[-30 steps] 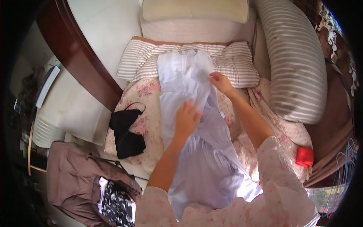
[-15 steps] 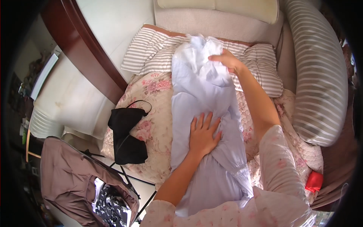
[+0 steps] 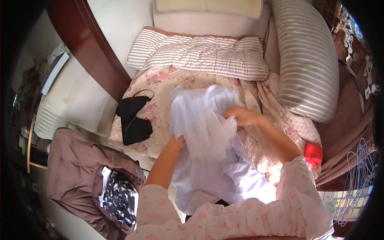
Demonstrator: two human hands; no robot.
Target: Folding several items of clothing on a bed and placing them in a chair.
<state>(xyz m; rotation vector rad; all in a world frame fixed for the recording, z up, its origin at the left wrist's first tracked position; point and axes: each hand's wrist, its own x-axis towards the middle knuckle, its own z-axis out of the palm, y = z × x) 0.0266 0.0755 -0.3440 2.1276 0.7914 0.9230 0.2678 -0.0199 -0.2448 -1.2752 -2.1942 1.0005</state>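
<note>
Keep both sides of the lavender garment level as you double it: your right hand pinches its edge, nearer you than the striped pillow; your left hand is mostly hidden under the garment, grip impossible to tell. Half a second ago, its top overlapped the striped pillow; now it's clear

no words, labels, numbers or signs can be read here.
</note>
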